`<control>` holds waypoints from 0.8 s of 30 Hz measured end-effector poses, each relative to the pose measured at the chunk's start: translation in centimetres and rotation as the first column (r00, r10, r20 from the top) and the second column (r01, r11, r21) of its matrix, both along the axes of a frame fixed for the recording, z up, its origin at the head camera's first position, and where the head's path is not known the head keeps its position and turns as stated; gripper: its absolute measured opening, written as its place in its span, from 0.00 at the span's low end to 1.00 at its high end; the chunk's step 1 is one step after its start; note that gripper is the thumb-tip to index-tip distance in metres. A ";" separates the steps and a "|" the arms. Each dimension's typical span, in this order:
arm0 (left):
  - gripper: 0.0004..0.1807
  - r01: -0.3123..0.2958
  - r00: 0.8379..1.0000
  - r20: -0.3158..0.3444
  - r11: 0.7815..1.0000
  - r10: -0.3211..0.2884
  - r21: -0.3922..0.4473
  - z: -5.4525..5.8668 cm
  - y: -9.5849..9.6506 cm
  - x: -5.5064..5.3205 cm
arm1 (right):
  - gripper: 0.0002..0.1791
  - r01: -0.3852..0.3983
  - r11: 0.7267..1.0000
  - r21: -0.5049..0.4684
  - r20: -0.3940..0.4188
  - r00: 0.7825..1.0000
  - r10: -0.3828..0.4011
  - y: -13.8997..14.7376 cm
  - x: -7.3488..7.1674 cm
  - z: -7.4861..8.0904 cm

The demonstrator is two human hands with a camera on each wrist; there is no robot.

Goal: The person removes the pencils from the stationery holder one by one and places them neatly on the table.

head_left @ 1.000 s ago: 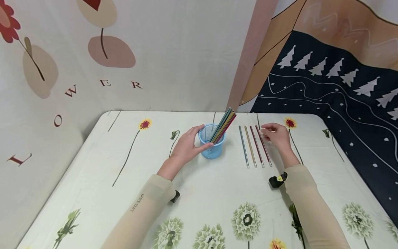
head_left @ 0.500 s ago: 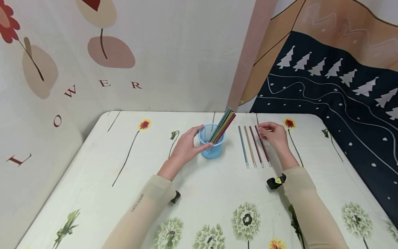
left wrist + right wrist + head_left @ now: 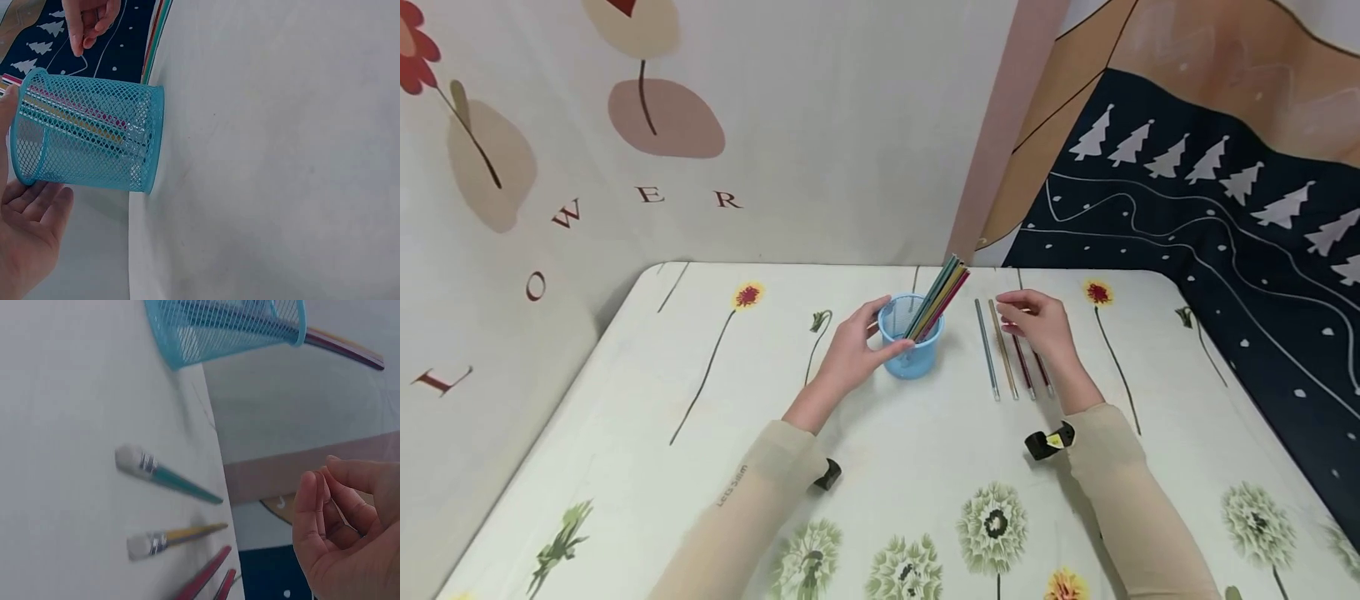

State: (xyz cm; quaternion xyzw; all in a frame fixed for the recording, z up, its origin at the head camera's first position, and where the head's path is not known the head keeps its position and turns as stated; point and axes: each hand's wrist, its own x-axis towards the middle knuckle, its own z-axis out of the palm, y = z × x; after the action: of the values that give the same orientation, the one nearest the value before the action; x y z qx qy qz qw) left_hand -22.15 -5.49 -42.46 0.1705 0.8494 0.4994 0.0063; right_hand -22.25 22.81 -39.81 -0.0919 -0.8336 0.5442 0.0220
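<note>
My left hand (image 3: 850,354) holds a light blue mesh pencil cup (image 3: 912,360), thumb on the near side of the rim and fingers round the far side. Several pencils (image 3: 938,296) in teal, yellow and red lean to the right inside it. Right of the cup, pencils lie in a row: a teal pencil (image 3: 987,350), a yellow pencil (image 3: 1006,358) and two dark red pencils (image 3: 1024,371), eraser ends toward me. Over their far ends hovers my right hand (image 3: 1041,329), fingertips by the yellow pencil. In the right wrist view its loosely bent fingers (image 3: 306,512) hold nothing.
A white flower-print cloth (image 3: 737,492) covers the table. Behind it hangs a pale printed curtain (image 3: 835,150), with a dark tree-patterned cloth (image 3: 1150,208) at the right. Each wrist wears a small black camera (image 3: 1048,442).
My right hand has moved left, from beside the rightmost red pencil to over the row by the yellow one. My left hand and the cup stay in place.
</note>
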 end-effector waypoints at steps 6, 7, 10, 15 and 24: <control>0.46 -0.003 0.999 0.035 0.999 0.002 0.033 -0.2 0.0 -0.1 | 0.21 -0.051 0.997 -0.061 -0.007 0.999 0.050 -1.6 0.2 1.0; 0.46 -0.002 0.999 0.041 0.999 0.001 0.039 -0.2 -0.1 -0.1 | 0.21 -0.061 0.995 -0.074 -0.011 0.998 0.061 -1.8 0.3 1.2; 0.45 0.001 0.999 0.051 0.998 -0.004 0.057 -0.3 -0.1 0.0 | 0.21 -0.091 0.992 -0.089 -0.032 0.996 0.089 -2.3 0.3 1.4; 0.45 0.006 0.999 0.046 0.998 -0.010 0.068 -0.4 -0.1 -0.1 | 0.21 -0.122 0.985 -0.118 -0.072 0.991 0.114 -3.2 0.3 1.4; 0.45 0.009 0.999 0.049 0.998 -0.012 0.061 -0.4 -0.1 -0.1 | 0.21 -0.141 0.973 -0.182 -0.090 0.988 0.127 -4.4 0.3 1.5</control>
State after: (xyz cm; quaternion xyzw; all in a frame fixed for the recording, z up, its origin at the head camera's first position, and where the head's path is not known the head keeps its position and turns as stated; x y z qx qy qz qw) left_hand -22.29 -5.57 -42.85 0.1626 0.8326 0.5289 0.0248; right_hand -21.94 18.44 -38.26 -0.0158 -0.7814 0.6238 0.0089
